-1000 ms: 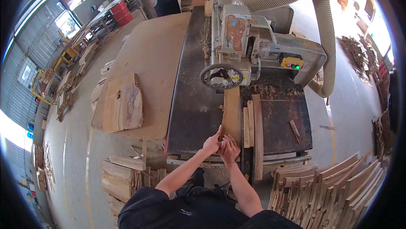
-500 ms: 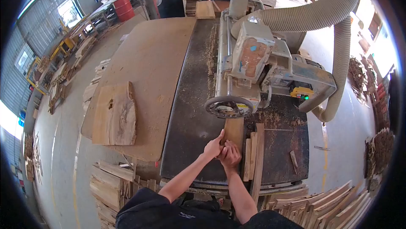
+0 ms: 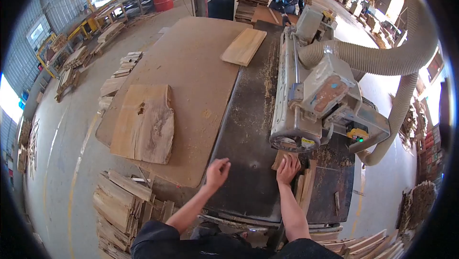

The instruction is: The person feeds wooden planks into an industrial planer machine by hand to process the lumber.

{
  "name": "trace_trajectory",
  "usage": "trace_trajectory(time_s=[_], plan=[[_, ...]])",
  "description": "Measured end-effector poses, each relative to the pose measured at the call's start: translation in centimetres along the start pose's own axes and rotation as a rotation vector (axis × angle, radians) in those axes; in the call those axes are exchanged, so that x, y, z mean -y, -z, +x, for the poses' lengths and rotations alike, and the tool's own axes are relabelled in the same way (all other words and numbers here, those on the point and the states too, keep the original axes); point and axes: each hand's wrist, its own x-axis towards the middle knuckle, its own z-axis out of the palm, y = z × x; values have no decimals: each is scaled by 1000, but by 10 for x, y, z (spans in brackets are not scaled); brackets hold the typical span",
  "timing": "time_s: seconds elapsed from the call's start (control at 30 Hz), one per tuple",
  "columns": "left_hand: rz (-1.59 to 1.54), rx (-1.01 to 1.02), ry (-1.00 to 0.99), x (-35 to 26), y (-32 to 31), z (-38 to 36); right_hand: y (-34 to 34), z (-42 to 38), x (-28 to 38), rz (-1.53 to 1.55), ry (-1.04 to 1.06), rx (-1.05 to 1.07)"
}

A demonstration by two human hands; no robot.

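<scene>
My right hand (image 3: 288, 169) lies over the near end of a wooden board (image 3: 278, 159), fingers bent onto it. The board's far part is hidden under the sawing machine (image 3: 330, 84), just behind its handwheel (image 3: 292, 143). Narrow wooden strips (image 3: 306, 185) lie to the right of this hand on the dark machine table (image 3: 248, 182). My left hand (image 3: 217, 173) is held up at the table's left edge, its fingers curled with nothing visible in them. It is apart from the board.
A brown sheet-topped table (image 3: 196, 91) adjoins on the left, carrying a wide wood slab (image 3: 143, 124) and a lighter board (image 3: 244, 47). A co-worker (image 3: 287, 0) in a wide hat stands at the far end. A thick hose (image 3: 368, 58) arches right. Stacked planks (image 3: 117, 201) stand near left.
My left hand has left the board and moved left. The board under my right hand has gone further beneath the machine. The far lighter board now lies partly on the brown sheet. The view has shifted.
</scene>
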Motion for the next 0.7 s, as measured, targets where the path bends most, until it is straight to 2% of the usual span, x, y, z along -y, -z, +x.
trace_trajectory(time_s=[0.1,0.23,0.33,0.43,0.5,0.6,0.63,0.7], plan=[[67,-104,6,45,32,65,6,-39,6,-75,6,19],[227,-97,-138,69,52,173,0,-44,8,-120,-106,108],[277,48,-171,88,20,253,2,-40,10,-152,-188,261],[461,228,-187,97,-27,334,-1,-39,6,-133,-185,254],[603,305,-108,99,-60,386,1,-35,7,-98,-187,225],[678,381,-133,122,-101,457,2,-42,6,-154,-272,321],[654,351,-193,133,-109,486,2,-45,1,-154,-316,445],[609,287,-281,116,-139,523,-3,-47,-7,-156,-258,347]])
